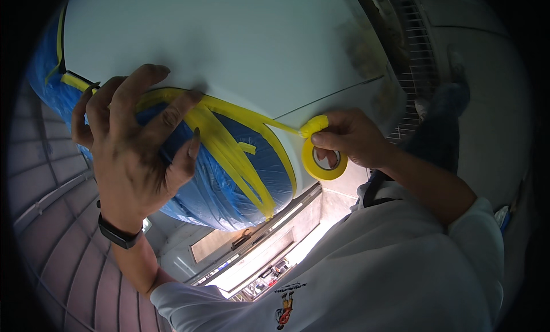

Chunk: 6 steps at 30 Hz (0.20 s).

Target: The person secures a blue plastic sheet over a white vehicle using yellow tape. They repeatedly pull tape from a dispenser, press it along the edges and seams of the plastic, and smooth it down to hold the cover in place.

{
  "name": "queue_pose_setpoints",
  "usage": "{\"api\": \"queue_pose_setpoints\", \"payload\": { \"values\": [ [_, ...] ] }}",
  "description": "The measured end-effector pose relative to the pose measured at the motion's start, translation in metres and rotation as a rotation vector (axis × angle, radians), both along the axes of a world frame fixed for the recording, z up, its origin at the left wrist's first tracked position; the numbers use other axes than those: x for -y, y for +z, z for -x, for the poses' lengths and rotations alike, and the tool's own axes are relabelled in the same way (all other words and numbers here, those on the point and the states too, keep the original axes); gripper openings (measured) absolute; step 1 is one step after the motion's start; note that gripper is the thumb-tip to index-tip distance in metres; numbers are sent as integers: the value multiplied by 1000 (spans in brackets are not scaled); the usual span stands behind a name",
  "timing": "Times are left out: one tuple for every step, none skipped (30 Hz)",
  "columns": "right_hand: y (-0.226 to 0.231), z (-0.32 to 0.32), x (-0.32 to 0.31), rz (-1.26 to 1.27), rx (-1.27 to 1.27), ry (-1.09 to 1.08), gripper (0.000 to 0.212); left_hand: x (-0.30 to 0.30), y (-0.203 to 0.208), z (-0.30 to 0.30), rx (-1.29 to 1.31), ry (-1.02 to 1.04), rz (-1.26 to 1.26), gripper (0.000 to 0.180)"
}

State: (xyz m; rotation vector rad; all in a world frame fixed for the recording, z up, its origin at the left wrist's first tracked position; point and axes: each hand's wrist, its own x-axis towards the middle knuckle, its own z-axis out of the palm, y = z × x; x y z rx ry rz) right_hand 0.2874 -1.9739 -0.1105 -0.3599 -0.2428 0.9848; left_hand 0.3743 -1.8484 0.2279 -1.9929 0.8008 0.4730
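My left hand (134, 137) is spread, its fingertips at the yellow tape edge between a pale car body panel (246, 45) and blue plastic film (217, 186). The index fingertip touches the tape near the panel. My right hand (358, 138) grips a roll of yellow masking tape (310, 160) between thumb and fingers, below the panel's seam. From the roll a taut strip of tape (281, 125) runs left to the taped edge. Yellow bands (229, 154) cross the film, and a small tape tab sticks up from it. My palm hides part of the film.
A metal floor grate (415, 57) runs past the panel at upper right, beside my leg (438, 125). Ribbed wall or ceiling panels (63, 217) fill the lower left. A bright opening with a cluttered shelf (269, 274) lies beyond the film.
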Motion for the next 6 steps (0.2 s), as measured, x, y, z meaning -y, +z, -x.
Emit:
{"api": "queue_pose_setpoints", "payload": {
  "values": [
    [0,1,-1,-16,-10,-3,27,0,-1,0,-12,3,2,58],
    [0,2,-2,-13,-2,-26,26,1,-3,-1,-22,4,5,58],
    [1,3,-2,-10,5,-49,25,2,-4,0,-35,13,2,59],
    [2,5,-2,-7,9,-64,24,4,-7,2,-48,24,-1,60],
    [2,5,-2,11,19,-57,24,5,-9,3,-61,36,-5,60],
    [1,5,-1,22,27,-54,24,6,-10,4,-56,28,-13,61]
  ]
}}
